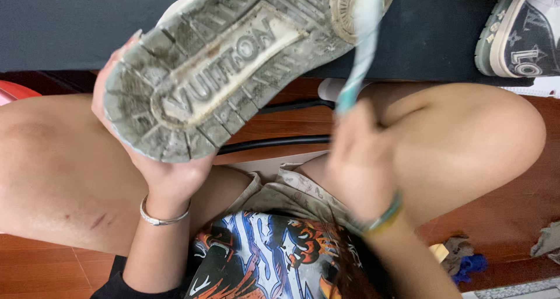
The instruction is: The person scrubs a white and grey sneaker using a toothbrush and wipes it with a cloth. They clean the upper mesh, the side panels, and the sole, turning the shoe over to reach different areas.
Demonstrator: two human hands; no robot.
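Left hand [166,173] holds shoe [233,60]; right hand [361,159] grips toothbrush [364,48].

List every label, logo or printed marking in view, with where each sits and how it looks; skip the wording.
Sole: held sole-up in the left hand; raised grey-white lettering in a grimy central panel.
Second shoe: top right, on the dark surface; navy with pale symbols and white markings.
Shirt: bottom centre; blue, white and orange graphic print.
Toothbrush: in the blurred right hand; teal-white, no marking readable.
No packages, signs or screens.

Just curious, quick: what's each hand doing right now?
Left hand: closed, holding the shoe sole-up.
Right hand: closed on the brush, blurred.
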